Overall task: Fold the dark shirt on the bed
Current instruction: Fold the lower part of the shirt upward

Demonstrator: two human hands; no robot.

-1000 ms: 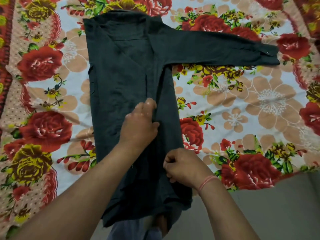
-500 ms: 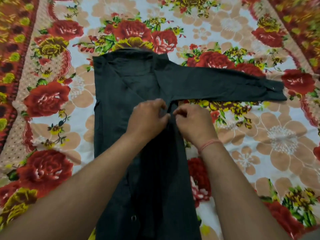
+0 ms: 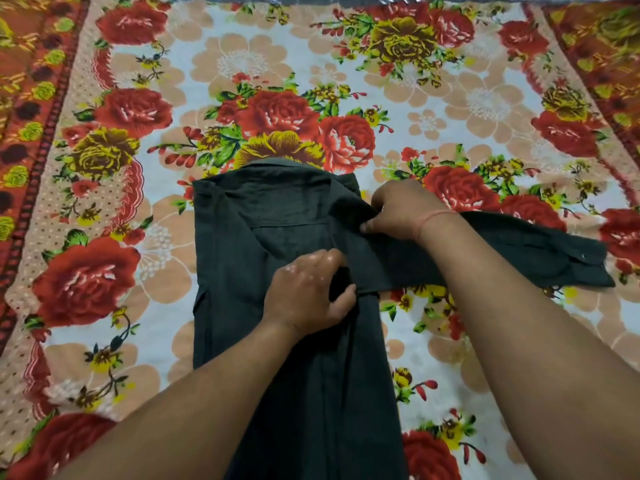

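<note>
The dark shirt lies flat on the bed, collar at the far end, its body narrowed into a long strip running toward me. Its right sleeve stretches out sideways to the right, cuff with a small button at the end. My left hand presses on the shirt's middle where the sleeve meets the body, fingers curled into the cloth. My right hand, with a pink thread on the wrist, pinches the shirt at the shoulder seam near the collar. My forearms hide part of the lower shirt.
A floral bedsheet with red roses covers the whole bed, with a red patterned border along the left and right sides. Open sheet lies on both sides of the shirt and beyond the collar.
Both hands have moved up the shirt from its lower part to the shoulder. My right hand went from the side fold to the shoulder seam. The view has shifted farther up the bed.
</note>
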